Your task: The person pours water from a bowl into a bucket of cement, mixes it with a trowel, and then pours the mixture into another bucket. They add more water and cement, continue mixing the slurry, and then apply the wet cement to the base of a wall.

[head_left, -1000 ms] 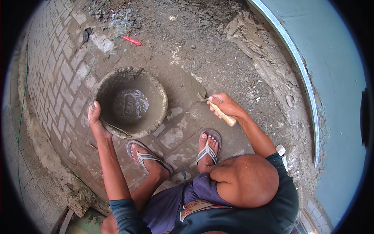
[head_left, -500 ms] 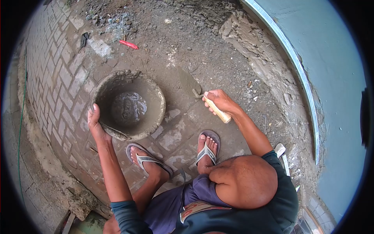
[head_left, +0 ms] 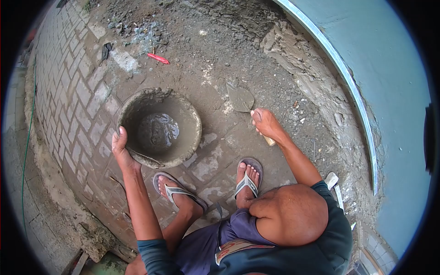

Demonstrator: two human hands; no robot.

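Observation:
My left hand [head_left: 122, 149] grips the near left rim of a mortar-crusted bucket [head_left: 185, 121], thumb up over the edge and the other fingers hidden behind the wall. Wet grey mortar [head_left: 159, 130] lies shallow and shiny at the bottom of the bucket. To the right, my right hand [head_left: 267, 124] is closed round the wooden handle of a trowel [head_left: 240, 98]. The broad, grey-smeared blade points away from me over the dirt, with its flat face showing. Bucket and trowel are apart.
My sandalled feet [head_left: 247, 183] stand just below the bucket. A red object [head_left: 158, 58] and a dark scrap [head_left: 106, 51] lie farther off. Brick paving [head_left: 78, 101] runs along the left. On the right, a metal strip [head_left: 346, 71] edges a blue-grey surface [head_left: 389, 91].
My right hand has turned and shifted slightly right, so the trowel blade now shows its flat face. My left hand stays on the bucket rim. The whole view has shifted a little.

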